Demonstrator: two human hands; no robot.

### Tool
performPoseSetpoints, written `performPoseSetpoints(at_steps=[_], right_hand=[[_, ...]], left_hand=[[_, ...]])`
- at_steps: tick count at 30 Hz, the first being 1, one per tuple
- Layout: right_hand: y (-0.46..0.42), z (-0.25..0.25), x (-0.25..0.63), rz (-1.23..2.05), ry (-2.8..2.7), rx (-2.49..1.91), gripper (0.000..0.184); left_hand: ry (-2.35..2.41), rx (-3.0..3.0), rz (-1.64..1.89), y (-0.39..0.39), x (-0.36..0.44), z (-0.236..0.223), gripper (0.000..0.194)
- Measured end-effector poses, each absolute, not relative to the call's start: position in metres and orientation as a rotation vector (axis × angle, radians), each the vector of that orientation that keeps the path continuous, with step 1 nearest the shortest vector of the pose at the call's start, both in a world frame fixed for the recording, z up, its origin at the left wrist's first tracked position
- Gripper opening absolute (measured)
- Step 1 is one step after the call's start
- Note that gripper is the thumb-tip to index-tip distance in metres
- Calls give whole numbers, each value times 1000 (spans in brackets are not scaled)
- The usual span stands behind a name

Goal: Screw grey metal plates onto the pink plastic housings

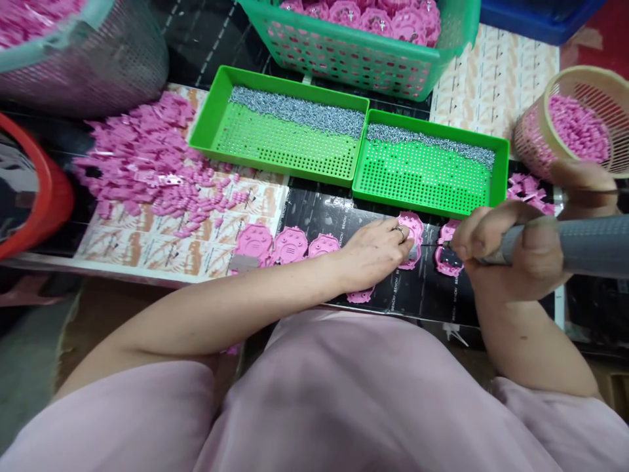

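My left hand (376, 252), with a ring on one finger, has its fingers curled onto a pink plastic casing (415, 229) lying on the dark table; the fingertips partly hide it. My right hand (515, 242) is closed around a grey electric screwdriver (594, 246). The tool lies almost level, its thin bit pointing left at the casing under my left fingers. Beneath the bit, close to my right fingers, sits a second pink casing (449, 262) with a dark part in it. Several more casings (289, 246) stand in a row left of my left hand.
Two green perforated trays (295, 160) holding small metal screws stand beyond my hands. A heap of pink plastic pieces (142, 157) lies at left. Behind are a green basket (344, 62) of pink casings and a mesh basket (122, 59); a cream basket (533, 131) stands right.
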State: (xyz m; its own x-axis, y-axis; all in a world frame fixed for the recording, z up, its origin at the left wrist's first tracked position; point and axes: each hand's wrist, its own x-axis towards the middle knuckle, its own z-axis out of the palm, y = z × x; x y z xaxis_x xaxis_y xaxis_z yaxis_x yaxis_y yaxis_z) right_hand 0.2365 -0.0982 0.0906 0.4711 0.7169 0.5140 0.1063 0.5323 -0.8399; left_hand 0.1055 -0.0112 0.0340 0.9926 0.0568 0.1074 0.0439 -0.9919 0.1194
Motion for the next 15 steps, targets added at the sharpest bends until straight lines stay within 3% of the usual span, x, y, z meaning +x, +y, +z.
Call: performPoseSetpoints(at_steps=[5,11,15], right_hand=[[-96,90,234,441,-1099,-897,10],[-96,88,235,530,-1035,-1009,36],[-97,84,236,595,-1111,-1076,39]], left_hand=[[74,3017,143,-12,106,35,20],[61,2999,152,-11,106,35,20],[50,2988,106,-11,108,39,20]])
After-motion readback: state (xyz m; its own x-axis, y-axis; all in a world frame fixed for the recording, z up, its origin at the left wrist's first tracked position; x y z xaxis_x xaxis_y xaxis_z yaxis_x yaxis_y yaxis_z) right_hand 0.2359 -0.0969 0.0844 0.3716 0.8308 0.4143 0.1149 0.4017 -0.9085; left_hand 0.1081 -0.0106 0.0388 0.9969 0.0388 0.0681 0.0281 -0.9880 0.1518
